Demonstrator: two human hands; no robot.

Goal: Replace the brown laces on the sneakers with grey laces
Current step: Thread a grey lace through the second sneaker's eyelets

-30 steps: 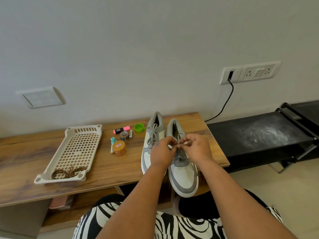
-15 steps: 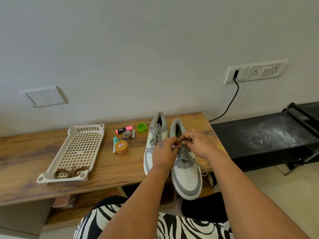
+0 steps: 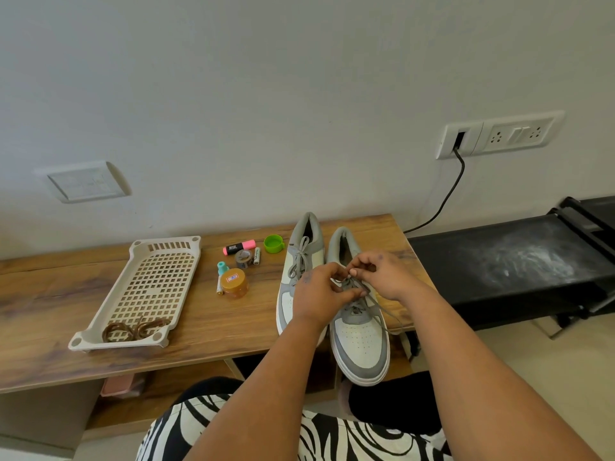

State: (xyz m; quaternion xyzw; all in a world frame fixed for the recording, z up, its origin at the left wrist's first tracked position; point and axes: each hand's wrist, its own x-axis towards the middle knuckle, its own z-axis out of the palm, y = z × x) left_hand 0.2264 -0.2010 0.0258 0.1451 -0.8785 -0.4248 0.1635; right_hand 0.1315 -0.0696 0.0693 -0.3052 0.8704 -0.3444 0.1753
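Both hands work over the right sneaker: the left hand pinches the grey lace between thumb and fingers, and the right hand, fingers curled, pinches the same lace near the upper eyelets. Beneath them, the wooden tabletop carries everything. On its left a cream perforated tray holds the coiled brown laces at its near end. The left sneaker, laced in grey, stands just beside the right one, whose toe overhangs the tabletop's near edge. Between tray and sneakers sit an amber jar, a tape roll, a green cap and a pink highlighter.
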